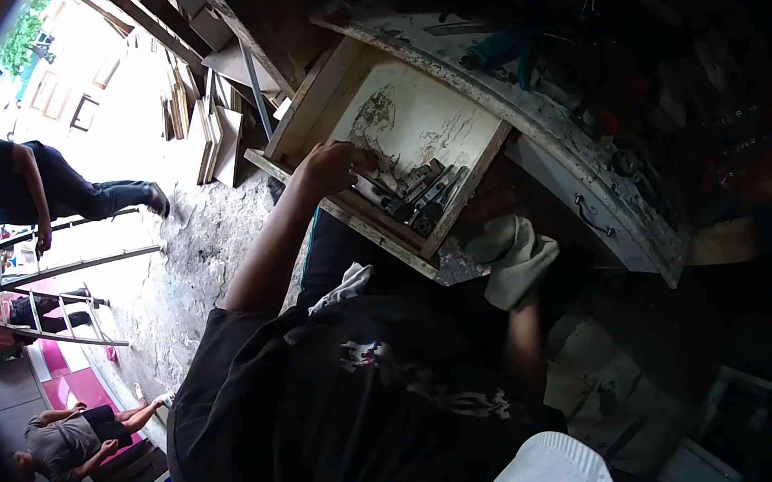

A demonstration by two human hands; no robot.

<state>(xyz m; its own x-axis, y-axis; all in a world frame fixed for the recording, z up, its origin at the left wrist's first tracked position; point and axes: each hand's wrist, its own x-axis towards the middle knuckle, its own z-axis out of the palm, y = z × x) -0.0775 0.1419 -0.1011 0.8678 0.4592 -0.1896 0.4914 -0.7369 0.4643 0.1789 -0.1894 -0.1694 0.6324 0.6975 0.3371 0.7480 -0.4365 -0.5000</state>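
My bare left hand (332, 167) reaches over the front edge of a pulled-out wooden drawer (476, 173). Its fingers are bent loosely and point inside, close to a heap of metal tools and fittings (423, 192) in the near corner. Nothing shows plainly in its grasp, though the fingertips are dim. A pale cloth glove (526, 265) covers my right hand, low beside the drawer; shadow and folds hide how its fingers are set. Across my lap lies a crumpled whitish cloth (344, 286).
Above the drawer runs a worn workbench (482, 76) with a teal power tool (498, 50) and dim clutter. A second drawer (575, 197) has a dark handle. Boards (220, 131) lean at the left. Beyond are a stepladder (58, 270) and several people, one seated (69, 443).
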